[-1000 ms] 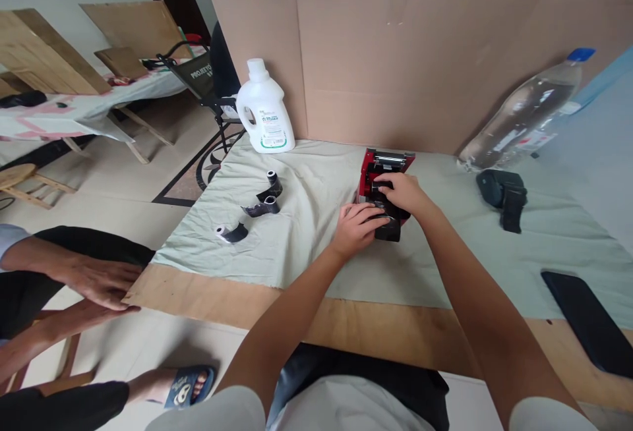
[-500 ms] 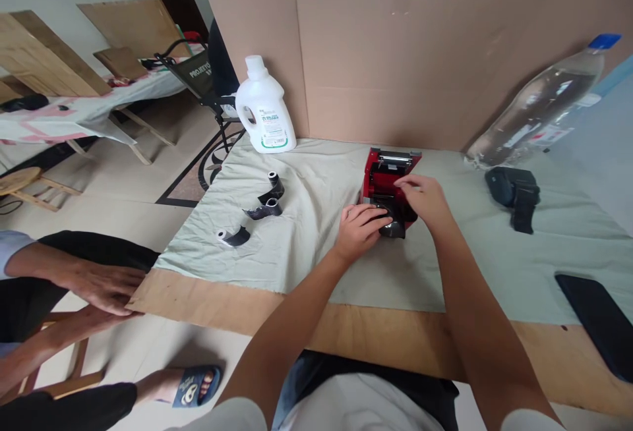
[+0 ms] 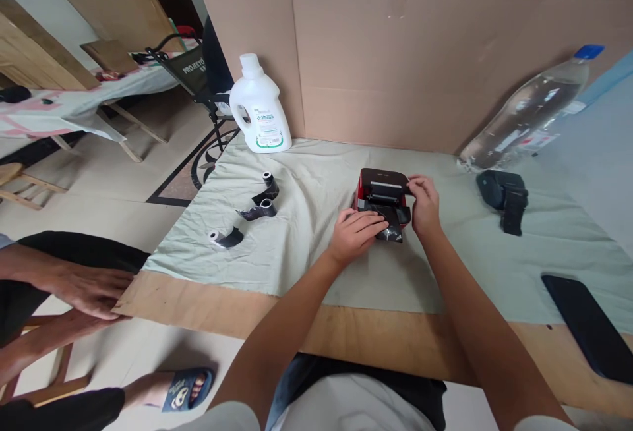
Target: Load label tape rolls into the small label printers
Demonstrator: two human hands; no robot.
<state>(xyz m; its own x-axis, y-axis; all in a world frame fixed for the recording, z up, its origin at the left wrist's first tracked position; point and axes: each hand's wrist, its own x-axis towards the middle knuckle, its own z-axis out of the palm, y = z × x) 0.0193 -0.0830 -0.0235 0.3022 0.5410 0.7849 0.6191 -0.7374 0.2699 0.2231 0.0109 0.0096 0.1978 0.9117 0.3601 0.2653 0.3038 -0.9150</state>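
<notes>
A small red and black device (image 3: 384,178) with its lid tilted partly down stands on the cloth. A black glossy strip (image 3: 391,227) hangs out of its front. My left hand (image 3: 357,233) lies with its fingers over the strip and the front left of the device. My right hand (image 3: 424,201) pinches the lid's right edge between thumb and fingers. Left of the device, three small rolls of black strip lie on the cloth: a back one (image 3: 268,187), a middle one (image 3: 264,209) and a front one (image 3: 227,238).
A white bottle (image 3: 264,114) and a large clear bottle (image 3: 531,114) stand by the cardboard wall (image 3: 376,62). To the right are a black device with a strap (image 3: 504,194) and a phone (image 3: 591,325). Another person's hands (image 3: 93,289) touch the table's left corner.
The device's lid has swung from upright and open to partly down. My right hand has moved from inside the device to the lid's right edge. The view has shifted slightly.
</notes>
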